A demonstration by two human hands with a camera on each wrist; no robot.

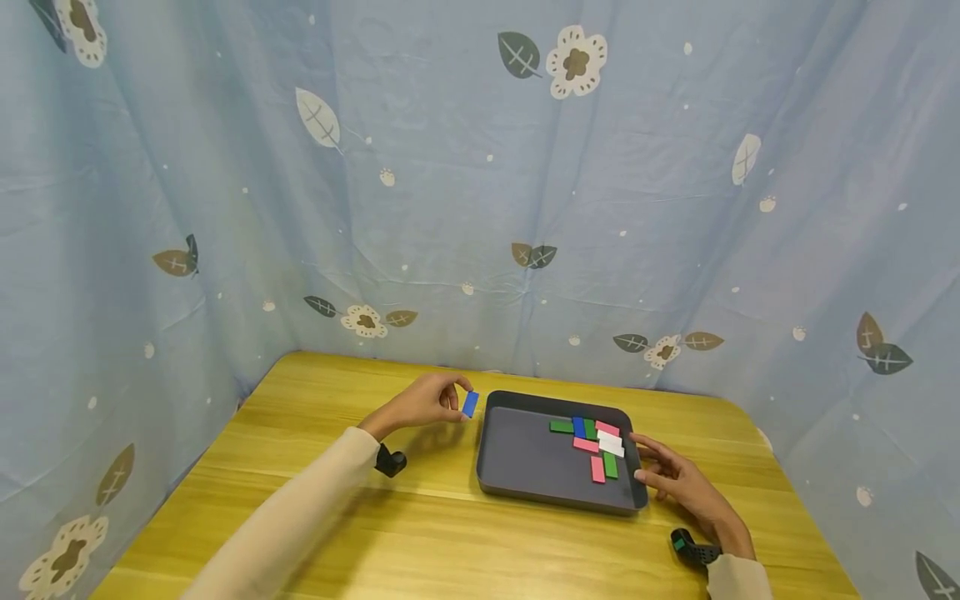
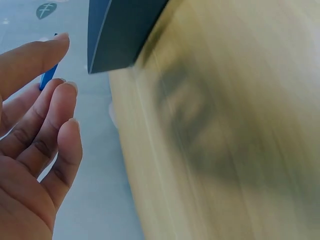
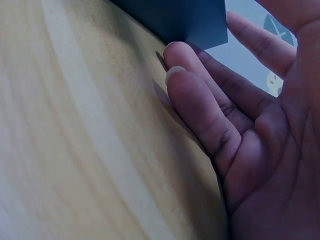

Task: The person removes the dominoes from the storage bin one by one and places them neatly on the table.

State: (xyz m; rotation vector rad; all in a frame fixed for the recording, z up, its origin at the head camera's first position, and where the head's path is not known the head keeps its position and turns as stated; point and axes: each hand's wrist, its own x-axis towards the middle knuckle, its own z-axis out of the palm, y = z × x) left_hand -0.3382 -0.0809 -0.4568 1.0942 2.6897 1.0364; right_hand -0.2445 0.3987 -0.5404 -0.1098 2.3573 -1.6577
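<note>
My left hand point(image 1: 431, 402) pinches a small blue rectangular block point(image 1: 470, 404) between thumb and fingertips, held up just left of the dark grey tray point(image 1: 517, 496). In the left wrist view, the blue block point(image 2: 48, 77) shows as a thin sliver, partly hidden by the fingers. At the tray's right side, my right hand point(image 1: 678, 481) has its thumb and index finger by the rim, its fingers loosely bent. Inside the tray's right half lie several flat blocks: green point(image 1: 561, 427), blue point(image 1: 579, 427), pink point(image 1: 597, 469) and white point(image 1: 611, 442).
The tray stands on a yellow wood-grain table point(image 1: 420, 517). A light blue curtain point(image 1: 450, 208) with leaves and flowers hangs behind the table and along both sides. A black strap with a small camera point(image 1: 390, 460) sits on the left wrist, another camera point(image 1: 692, 546) on the right.
</note>
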